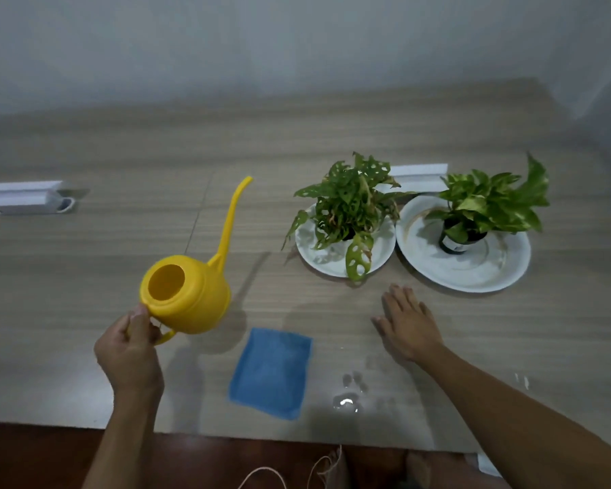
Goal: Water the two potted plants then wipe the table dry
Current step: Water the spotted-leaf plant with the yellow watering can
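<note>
Yellow watering can point(187, 298): your left hand point(129, 351) is gripping its handle above the table point(120, 164); your right hand point(408, 324) is lying flat, fingers spread.

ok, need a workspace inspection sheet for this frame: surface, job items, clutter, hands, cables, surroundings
Surface: wood-grain table, water puddle near the front edge.
Job's things: yellow watering can held off the table, spout pointing away; holey-leaf plant on a white saucer; variegated plant on a white plate; blue cloth lying flat, untouched.
Clutter: white box far left; white box behind the plants.
Hands: left hand grips the can's handle; right hand open, flat over the table.
Cables: thin cord below the table edge.
Surroundings: pale wall, reddish floor.
</note>
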`<state>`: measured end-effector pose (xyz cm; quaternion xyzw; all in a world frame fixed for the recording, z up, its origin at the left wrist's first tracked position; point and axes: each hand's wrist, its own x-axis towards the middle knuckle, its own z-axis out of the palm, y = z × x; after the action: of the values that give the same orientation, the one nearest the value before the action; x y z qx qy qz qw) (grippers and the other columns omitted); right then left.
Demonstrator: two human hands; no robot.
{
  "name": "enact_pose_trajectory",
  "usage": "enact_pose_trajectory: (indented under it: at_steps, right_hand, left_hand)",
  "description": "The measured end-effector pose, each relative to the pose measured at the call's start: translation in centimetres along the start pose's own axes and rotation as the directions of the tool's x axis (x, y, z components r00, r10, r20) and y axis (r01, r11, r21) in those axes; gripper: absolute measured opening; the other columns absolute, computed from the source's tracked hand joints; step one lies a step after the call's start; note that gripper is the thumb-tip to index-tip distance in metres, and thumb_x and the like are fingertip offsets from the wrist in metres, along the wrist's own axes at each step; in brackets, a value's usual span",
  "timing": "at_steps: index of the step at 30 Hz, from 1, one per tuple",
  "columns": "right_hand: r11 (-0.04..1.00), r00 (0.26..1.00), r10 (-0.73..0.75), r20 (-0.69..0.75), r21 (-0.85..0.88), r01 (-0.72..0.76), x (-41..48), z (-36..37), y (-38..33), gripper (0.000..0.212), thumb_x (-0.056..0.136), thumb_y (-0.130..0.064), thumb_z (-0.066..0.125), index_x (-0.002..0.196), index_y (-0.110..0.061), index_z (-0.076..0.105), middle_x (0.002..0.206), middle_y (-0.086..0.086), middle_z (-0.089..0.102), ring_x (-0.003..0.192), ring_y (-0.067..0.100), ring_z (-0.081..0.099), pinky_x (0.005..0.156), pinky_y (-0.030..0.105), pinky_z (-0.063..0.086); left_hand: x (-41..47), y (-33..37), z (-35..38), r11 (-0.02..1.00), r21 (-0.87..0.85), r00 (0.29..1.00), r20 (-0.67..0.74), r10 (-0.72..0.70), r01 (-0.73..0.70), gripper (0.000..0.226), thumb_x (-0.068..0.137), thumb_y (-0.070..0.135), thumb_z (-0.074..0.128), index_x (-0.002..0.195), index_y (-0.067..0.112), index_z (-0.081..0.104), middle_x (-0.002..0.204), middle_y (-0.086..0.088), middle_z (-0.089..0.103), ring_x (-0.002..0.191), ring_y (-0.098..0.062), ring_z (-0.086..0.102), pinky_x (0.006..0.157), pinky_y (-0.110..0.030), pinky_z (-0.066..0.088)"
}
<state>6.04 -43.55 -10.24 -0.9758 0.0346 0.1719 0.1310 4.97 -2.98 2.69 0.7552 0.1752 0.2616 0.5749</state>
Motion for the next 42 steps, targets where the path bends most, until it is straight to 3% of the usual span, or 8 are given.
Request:
enact_pose_trajectory:
  at_steps: [3, 8, 18, 25, 31, 35, 39, 42]
  right_hand:
    - [1.0, 1.0, -0.021, -0.011, -0.006, 0.021, 1.0, 0.2, 0.1, 0.066, 0.102, -0.053, 0.024, 0.157, -0.017, 0.016, 0.167, 0.003, -0.001, 0.153, 0.025, -0.006, 0.121, 0.047, 0.009]
    - [0.998, 0.996, -0.057, -0.065, 0.009, 0.058, 1.9, 1.3, 0.2, 0.066, 0.102, -0.053, 0.018, 0.158, -0.019, 0.011, 0.167, 0.0, -0.004, 0.152, 0.022, -0.009, 0.122, 0.044, 0.005]
    - [0.997, 0.98, -0.081, -0.181, -0.021, 0.079, 4.7, 3.5, 1.0, 0.087, 0.089, -0.063, -0.017, 0.157, -0.017, 0.01, 0.166, 0.002, -0.001, 0.151, 0.022, -0.009, 0.121, 0.043, -0.001]
    - [0.999, 0.982, -0.038, -0.185, -0.022, 0.035, 5.3, 5.2, 0.8, 0.068, 0.102, -0.056, 0.012, 0.151, -0.014, 0.033, 0.158, 0.006, 0.034, 0.148, 0.024, 0.018, 0.118, 0.042, 0.0]
    - [0.999, 0.969, -0.037, -0.246, -0.046, 0.026, 5.5, 5.7, 0.8, 0.067, 0.1, -0.058, 0.013, 0.153, -0.018, 0.027, 0.16, 0.003, 0.028, 0.149, 0.022, 0.017, 0.118, 0.043, 0.004]
    - [0.999, 0.962, -0.035, -0.27, -0.047, 0.023, 5.6, 5.8, 0.8, 0.066, 0.1, -0.057, 0.017, 0.154, -0.02, 0.025, 0.161, 0.002, 0.026, 0.15, 0.021, 0.016, 0.118, 0.042, 0.003]
    - [0.998, 0.956, -0.042, -0.29, -0.048, 0.029, 5.6, 6.1, 0.9, 0.067, 0.1, -0.058, 0.016, 0.154, -0.021, 0.023, 0.162, 0.001, 0.023, 0.151, 0.021, 0.015, 0.118, 0.042, 0.005]
    - [0.998, 0.952, -0.054, -0.303, -0.054, 0.04, 5.6, 6.2, 0.9, 0.066, 0.1, -0.057, 0.02, 0.154, -0.021, 0.029, 0.161, 0.002, 0.026, 0.15, 0.023, 0.018, 0.117, 0.045, 0.01]
  left_hand:
    - [0.4, 1.3, 1.6, 0.998, -0.008, 0.998, -0.004, 0.058, -0.058, 0.038, 0.093, 0.021, 0.055, 0.055, 0.023, 0.056, 0.048, 0.008, 0.047, 0.054, -0.014, 0.043, 0.051, -0.027, 0.04]
    - [0.5, 3.6, 4.7, 0.993, -0.006, 0.993, -0.02, 0.115, -0.115, 0.05, 0.094, 0.026, 0.057, 0.063, -0.011, 0.046, 0.059, -0.03, 0.039, 0.056, -0.03, 0.04, 0.051, -0.038, 0.037]
    - [1.8, 6.7, 9.3, 0.989, 0.038, 0.988, 0.051, 0.144, -0.146, 0.051, 0.094, 0.023, 0.058, 0.058, -0.011, 0.047, 0.052, -0.025, 0.037, 0.046, -0.021, 0.038, 0.045, -0.031, 0.032]
    - [3.6, 7.2, 10.6, 0.987, 0.098, 0.986, 0.112, 0.12, -0.131, 0.05, 0.097, 0.022, 0.058, 0.062, -0.012, 0.046, 0.052, -0.019, 0.036, 0.048, -0.017, 0.037, 0.053, -0.033, 0.034]
    - [4.9, 8.5, 10.7, 0.962, 0.195, 0.972, 0.172, 0.161, -0.194, 0.053, 0.098, 0.024, 0.057, 0.064, -0.016, 0.048, 0.056, -0.03, 0.046, 0.054, -0.031, 0.041, 0.053, -0.053, 0.045]
    - [5.7, 9.3, 10.6, 0.936, 0.251, 0.956, 0.216, 0.196, -0.248, 0.055, 0.098, 0.026, 0.057, 0.062, -0.015, 0.049, 0.055, -0.031, 0.047, 0.052, -0.045, 0.042, 0.049, -0.049, 0.041]
    - [6.4, 10.0, 10.7, 0.93, 0.266, 0.955, 0.225, 0.195, -0.253, 0.056, 0.097, 0.027, 0.056, 0.062, -0.016, 0.048, 0.056, -0.032, 0.047, 0.052, -0.031, 0.041, 0.045, -0.047, 0.03]
    - [6.8, 10.5, 10.8, 0.929, 0.276, 0.956, 0.225, 0.188, -0.247, 0.054, 0.098, 0.024, 0.057, 0.062, -0.016, 0.049, 0.056, -0.032, 0.048, 0.052, -0.031, 0.041, 0.047, -0.047, 0.038]
